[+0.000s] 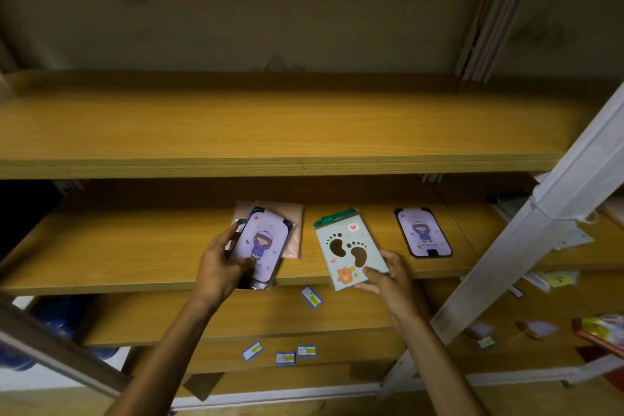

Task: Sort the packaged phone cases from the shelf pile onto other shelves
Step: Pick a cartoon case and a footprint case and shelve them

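Left hand: the left hand (pixel 219 267) is clamped on a purple phone case (pixel 258 248) printed with a cartoon child, thumb on its face, fingers curled round its left edge.
Right hand: the right hand (pixel 388 275) pinches the lower right corner of a pale green footprint case (pixel 349 248), tilted, over the front of the middle shelf (pixel 118 246).
Purple cases: two counted; the second purple case (pixel 422 231) lies flat on the same shelf, well to the right of the hands.
Pile: a pink packet (pixel 293 230) lies under and behind the held purple case.
Labels: four small blue labels (pixel 311 296) lie on the lower shelves.
Top shelf: the top shelf (pixel 270 132) is a wooden board.
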